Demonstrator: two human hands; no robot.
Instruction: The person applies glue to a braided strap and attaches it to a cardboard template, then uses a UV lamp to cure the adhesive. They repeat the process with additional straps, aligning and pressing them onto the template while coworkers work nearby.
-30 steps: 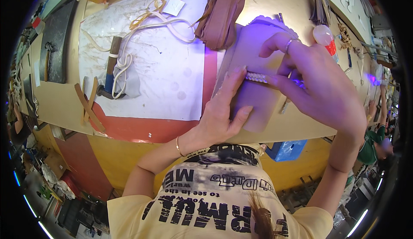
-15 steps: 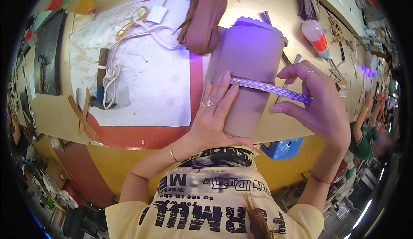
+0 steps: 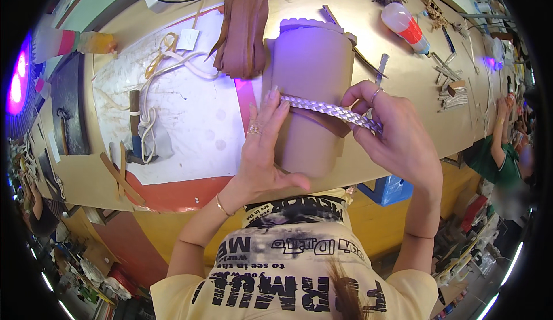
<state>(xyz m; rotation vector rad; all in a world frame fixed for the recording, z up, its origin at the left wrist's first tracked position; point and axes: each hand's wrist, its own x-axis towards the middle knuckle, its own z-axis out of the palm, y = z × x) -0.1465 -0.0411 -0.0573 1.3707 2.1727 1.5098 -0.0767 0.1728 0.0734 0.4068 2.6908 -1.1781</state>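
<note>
Left hand point(image 3: 259, 150) spread, right grip point(image 3: 397, 138) clamped the braid point(image 3: 319, 109) across the leftward cylinder point(image 3: 311, 61), seemingly a positioning step needing tautness next.

Purple light point(image 3: 19, 81) glares far left; rim bends, darkening.

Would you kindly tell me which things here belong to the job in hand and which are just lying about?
Seemingly in use:
braided strap, held in the right hand
tan cylinder, under the strap, against the left hand

Apparently lying about:
hammer
brown strip bundle
red-banded bottle
</note>
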